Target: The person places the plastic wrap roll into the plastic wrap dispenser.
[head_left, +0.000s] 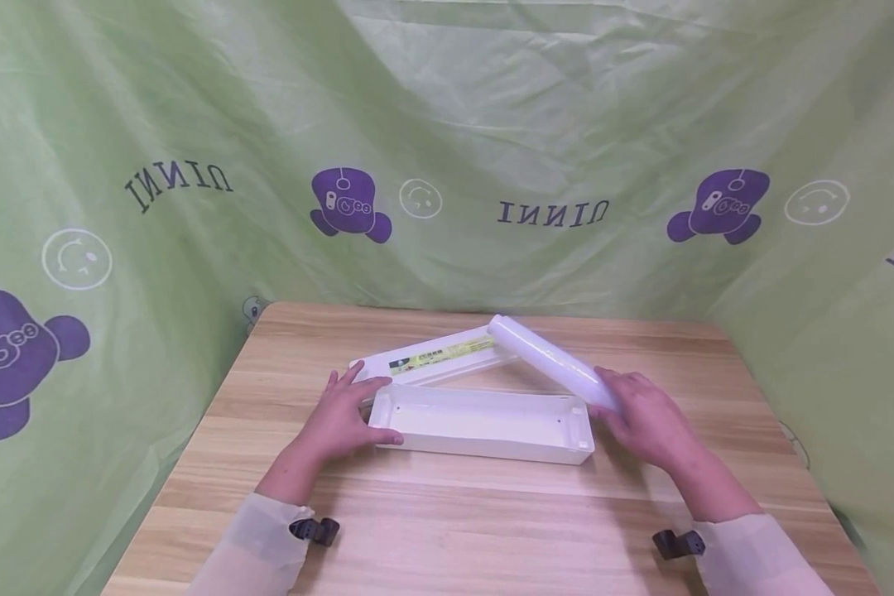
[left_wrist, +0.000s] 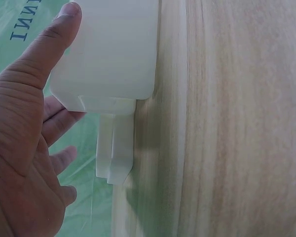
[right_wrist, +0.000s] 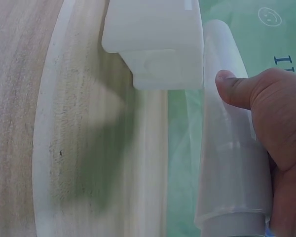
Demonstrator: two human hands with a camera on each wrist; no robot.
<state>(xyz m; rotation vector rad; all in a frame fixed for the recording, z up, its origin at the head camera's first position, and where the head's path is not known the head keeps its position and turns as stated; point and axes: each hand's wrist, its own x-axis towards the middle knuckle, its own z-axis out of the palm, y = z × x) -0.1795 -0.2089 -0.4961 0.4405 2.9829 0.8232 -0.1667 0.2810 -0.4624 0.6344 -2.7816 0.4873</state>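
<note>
Pale sleeves [head_left: 249, 542] lie nearest. Right hand [head_left: 648, 418] grips the plastic roll [head_left: 547, 354], not yet inside the white box [head_left: 484, 448], left of this grip; left hand [head_left: 337, 418], fingers spread, touches the box's end. Lid [head_left: 435, 358] seems already off, beyond left fingers.

Pale sleeves [head_left: 249, 542], black wrist cameras [head_left: 327, 531]

An open, long white box [head_left: 484, 448] sits on the tabletop [head_left: 447, 530]; a glossy whitish roll [head_left: 547, 358] slants behind its right half.
</note>
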